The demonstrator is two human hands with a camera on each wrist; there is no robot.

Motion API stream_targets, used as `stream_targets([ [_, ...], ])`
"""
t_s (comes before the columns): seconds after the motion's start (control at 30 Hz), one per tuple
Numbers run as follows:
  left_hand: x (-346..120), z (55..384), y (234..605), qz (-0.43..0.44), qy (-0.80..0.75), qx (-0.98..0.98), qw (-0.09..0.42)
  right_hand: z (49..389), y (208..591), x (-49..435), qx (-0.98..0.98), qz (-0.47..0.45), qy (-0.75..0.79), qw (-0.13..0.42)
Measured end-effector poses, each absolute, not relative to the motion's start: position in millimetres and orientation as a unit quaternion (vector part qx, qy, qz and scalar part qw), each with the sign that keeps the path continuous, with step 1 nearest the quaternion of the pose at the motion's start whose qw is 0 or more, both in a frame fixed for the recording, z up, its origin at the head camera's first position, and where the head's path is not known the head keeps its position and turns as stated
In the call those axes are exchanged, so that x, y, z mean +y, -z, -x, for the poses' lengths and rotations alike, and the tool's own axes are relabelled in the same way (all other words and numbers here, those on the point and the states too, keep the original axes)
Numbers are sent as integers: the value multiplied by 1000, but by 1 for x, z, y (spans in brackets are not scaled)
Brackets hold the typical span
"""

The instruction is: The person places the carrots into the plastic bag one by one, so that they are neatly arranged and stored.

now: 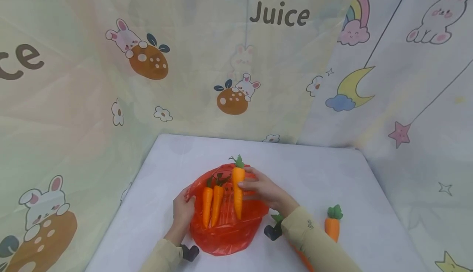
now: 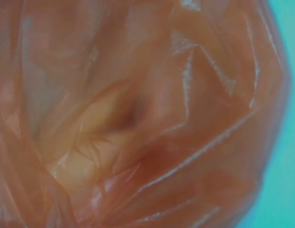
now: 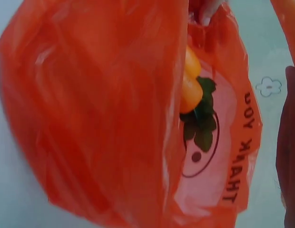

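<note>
A red plastic bag [image 1: 230, 237] lies on the white table with its mouth spread. Two orange carrots [image 1: 217, 202] with green tops are side by side in its opening. At the bag's left edge, my left hand [image 1: 183, 212] grips the rim; a fingertip [image 3: 210, 12] also shows in the right wrist view. My right hand [image 1: 265, 188] holds another carrot [image 1: 238, 192], leafy top up, above the bag's right side. Red film [image 2: 195, 142] covers most of the left wrist view. Printed lettering shows inside the bag in the right wrist view.
To the right, a carrot [image 1: 332, 227] lies on the white table [image 1: 314, 169]. Another, with its green top [image 1: 276, 218] showing, is mostly hidden under my right forearm. Patterned cloth [image 1: 199, 42] hangs behind and beside the table.
</note>
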State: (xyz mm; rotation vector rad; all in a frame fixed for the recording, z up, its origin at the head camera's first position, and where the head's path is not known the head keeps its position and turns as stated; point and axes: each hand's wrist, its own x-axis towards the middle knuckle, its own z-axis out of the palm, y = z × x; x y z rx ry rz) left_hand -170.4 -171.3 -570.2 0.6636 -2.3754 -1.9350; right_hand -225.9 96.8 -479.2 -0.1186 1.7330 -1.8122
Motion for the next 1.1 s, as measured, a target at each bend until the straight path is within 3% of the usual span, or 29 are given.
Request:
stream_targets([
  [0.33,-170,171,570,-207,617,-760,7,230,503,73,629,-6,725,280],
  [1.1,-169,173,569,-203,621,-757,13,224,555,43,778,-57,583,228],
])
